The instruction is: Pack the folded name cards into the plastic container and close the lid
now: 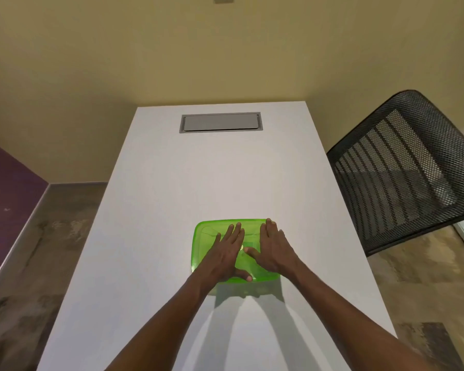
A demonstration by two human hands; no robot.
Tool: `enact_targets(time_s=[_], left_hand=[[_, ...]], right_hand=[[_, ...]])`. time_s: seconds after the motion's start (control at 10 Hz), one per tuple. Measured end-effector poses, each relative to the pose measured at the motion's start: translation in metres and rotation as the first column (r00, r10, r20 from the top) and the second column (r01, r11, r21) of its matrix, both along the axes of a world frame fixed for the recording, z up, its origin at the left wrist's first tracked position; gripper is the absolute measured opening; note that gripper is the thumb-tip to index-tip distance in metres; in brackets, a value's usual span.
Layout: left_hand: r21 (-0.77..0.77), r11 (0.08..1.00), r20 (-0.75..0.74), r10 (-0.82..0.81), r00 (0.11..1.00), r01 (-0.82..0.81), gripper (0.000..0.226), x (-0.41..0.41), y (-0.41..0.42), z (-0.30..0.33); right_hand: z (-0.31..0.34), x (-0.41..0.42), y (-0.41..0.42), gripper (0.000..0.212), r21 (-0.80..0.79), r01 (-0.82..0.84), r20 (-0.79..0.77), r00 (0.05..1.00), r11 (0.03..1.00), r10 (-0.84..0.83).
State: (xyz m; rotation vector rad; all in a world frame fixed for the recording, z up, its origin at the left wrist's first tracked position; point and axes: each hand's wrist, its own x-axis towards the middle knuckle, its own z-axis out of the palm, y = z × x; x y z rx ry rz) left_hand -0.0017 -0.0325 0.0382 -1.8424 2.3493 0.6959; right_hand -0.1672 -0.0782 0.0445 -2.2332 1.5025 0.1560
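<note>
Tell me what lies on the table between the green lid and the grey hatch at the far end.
Nothing: in the head view the white table is bare from the green lid to the grey hatch.

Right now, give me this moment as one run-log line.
stage: closing lid | left hand: flat on lid | right hand: flat on lid | cards: not visible | table: white

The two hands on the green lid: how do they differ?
The left hand lies on the middle of the lid, thumb at the near edge; the right hand lies along the right side, fingertips reaching the far right corner. Its thumb points inward, towards the left hand. Both lie flat, fingers straight, palms down.
</note>
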Motion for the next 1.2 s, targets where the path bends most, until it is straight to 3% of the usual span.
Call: enact_targets(time_s=[0.1,0.3,0.5,0.9,1.0,1.2], left_hand=[[-0.071,0.997,0.045,0.013,0.999,-0.009,0.133,0.014,0.014,-0.008],[-0.219,0.955,-0.002,0.206,0.979,-0.201,0.077,0.031,0.028,-0.018],[-0.246,0.924,0.005,0.304,0.953,-0.294,0.072,0.030,0.029,-0.031],[-0.270,0.915,0.005,0.311,0.950,-0.299,0.074,0.031,0.029,-0.040],[-0.265,0.910,-0.036,0.322,0.946,-0.320,0.073,0.033,0.026,-0.028],[-0.421,0.848,-0.096,0.312,0.945,-0.322,0.071,0.041,-0.001,0.028]], right_hand=[[-0.014,0.005,0.016,0.077,-0.160,0.012,0.060,0.998,0.987,-0.002],[-0.032,0.018,0.028,0.071,-0.288,0.073,0.149,0.988,0.955,-0.031],[-0.046,0.018,0.019,0.072,-0.315,0.098,0.138,0.989,0.944,-0.057],[-0.053,0.016,0.020,0.074,-0.354,0.083,0.115,0.992,0.932,-0.045],[-0.043,0.017,0.017,0.073,-0.354,0.088,0.103,0.993,0.931,-0.055],[0.011,0.025,-0.009,0.071,-0.498,0.104,0.181,0.983,0.861,-0.014]])
